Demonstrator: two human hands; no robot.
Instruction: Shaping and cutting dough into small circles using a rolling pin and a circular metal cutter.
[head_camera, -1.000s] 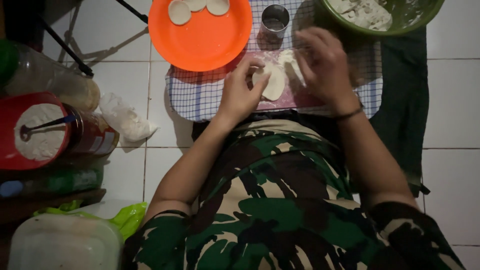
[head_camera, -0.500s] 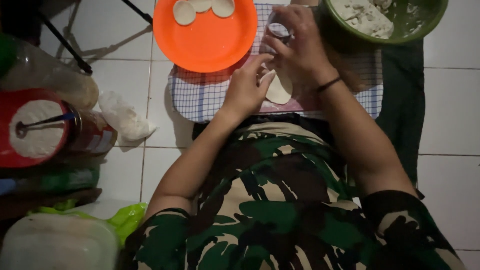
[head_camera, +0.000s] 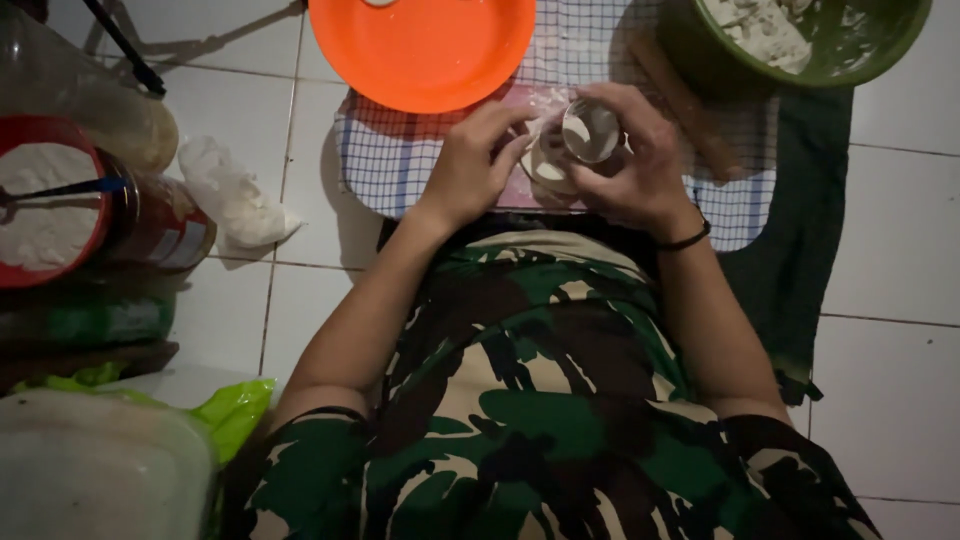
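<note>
The right hand (head_camera: 640, 165) grips a small round cup (head_camera: 590, 130), tipped so its open mouth faces up toward the camera. The left hand (head_camera: 475, 160) pinches a pale disc of dough (head_camera: 548, 165) with narrow fingers, touching the cup's left side and just below it. Both sit over the checked cloth (head_camera: 400, 160), near its front edge, with the orange plate (head_camera: 420, 50) toward the far left.
</note>
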